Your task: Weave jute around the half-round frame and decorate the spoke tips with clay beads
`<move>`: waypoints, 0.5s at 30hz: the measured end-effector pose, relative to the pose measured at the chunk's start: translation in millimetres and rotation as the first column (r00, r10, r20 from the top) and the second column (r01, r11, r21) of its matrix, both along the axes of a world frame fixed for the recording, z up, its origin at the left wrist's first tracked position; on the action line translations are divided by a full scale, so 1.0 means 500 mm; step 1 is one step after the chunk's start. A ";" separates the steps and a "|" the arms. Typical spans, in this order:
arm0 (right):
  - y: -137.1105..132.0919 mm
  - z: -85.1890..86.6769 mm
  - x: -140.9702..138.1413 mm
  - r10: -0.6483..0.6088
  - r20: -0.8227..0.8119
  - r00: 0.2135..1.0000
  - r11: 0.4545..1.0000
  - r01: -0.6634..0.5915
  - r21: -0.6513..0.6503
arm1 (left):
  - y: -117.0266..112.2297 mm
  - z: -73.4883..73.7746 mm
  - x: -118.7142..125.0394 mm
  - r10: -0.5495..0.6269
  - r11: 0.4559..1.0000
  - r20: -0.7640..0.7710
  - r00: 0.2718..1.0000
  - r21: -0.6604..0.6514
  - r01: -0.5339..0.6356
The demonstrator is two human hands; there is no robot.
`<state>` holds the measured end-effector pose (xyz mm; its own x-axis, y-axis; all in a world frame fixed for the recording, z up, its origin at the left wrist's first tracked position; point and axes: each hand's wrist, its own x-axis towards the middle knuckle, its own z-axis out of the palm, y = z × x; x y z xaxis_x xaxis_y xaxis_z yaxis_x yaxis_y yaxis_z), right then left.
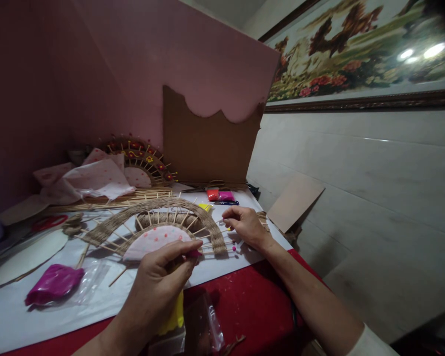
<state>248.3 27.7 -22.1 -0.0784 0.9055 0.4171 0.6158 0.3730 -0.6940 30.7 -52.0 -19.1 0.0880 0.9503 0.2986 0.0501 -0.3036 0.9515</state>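
Observation:
A half-round fan frame (111,227) of thin sticks woven with brown twine lies on white paper, its spotted pale fabric centre (159,237) toward me. My left hand (163,277) is in front of it, thumb and fingers pinching a bit of magenta clay (193,253). At the frame's right end, my right hand (249,226) has thumb and forefinger closed by a stick tip; what they pinch is too small to make out. A magenta ball (234,248) and a yellow ball (229,229) cap neighbouring stick ends. Behind the fabric centre lies a twine roll (170,221).
A magenta clay packet (54,284) lies at left, yellow clay (176,316) below my left hand. Behind are loose sticks (111,199), a decorated fan (137,153), small clay packs (218,195) and tall brown cardboard (211,143). A cardboard sheet (294,200) leans at right.

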 end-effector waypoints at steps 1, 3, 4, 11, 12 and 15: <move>0.000 0.000 0.000 0.000 0.003 1.000 1.000 0.000 0.001 | 0.000 0.001 0.000 0.001 1.000 -0.002 1.000 0.004 -0.001; -0.001 0.001 0.000 0.001 0.009 1.000 1.000 -0.001 0.004 | 0.000 0.003 0.001 0.002 1.000 -0.006 1.000 0.010 -0.002; -0.001 0.001 0.000 0.002 0.012 1.000 1.000 -0.002 0.006 | -0.001 0.005 0.001 0.004 1.000 -0.005 1.000 0.012 -0.004; -0.002 0.000 -0.001 0.011 0.034 0.999 1.000 -0.012 0.014 | -0.003 0.005 0.000 0.002 1.000 0.017 1.000 -0.015 -0.002; -0.002 0.000 -0.001 0.012 0.037 0.999 1.000 -0.013 0.017 | -0.003 0.004 0.001 0.001 1.000 0.016 1.000 -0.020 0.000; -0.002 0.000 -0.001 0.015 0.048 0.999 1.000 -0.017 0.026 | -0.001 0.005 0.002 0.004 0.999 0.027 1.000 -0.034 -0.003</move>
<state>247.8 26.6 -22.3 -0.1131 0.8925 0.4366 0.6417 0.4011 -0.6537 31.7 -52.5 -16.6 0.0773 0.9603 0.2680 0.0256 -0.2707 0.9623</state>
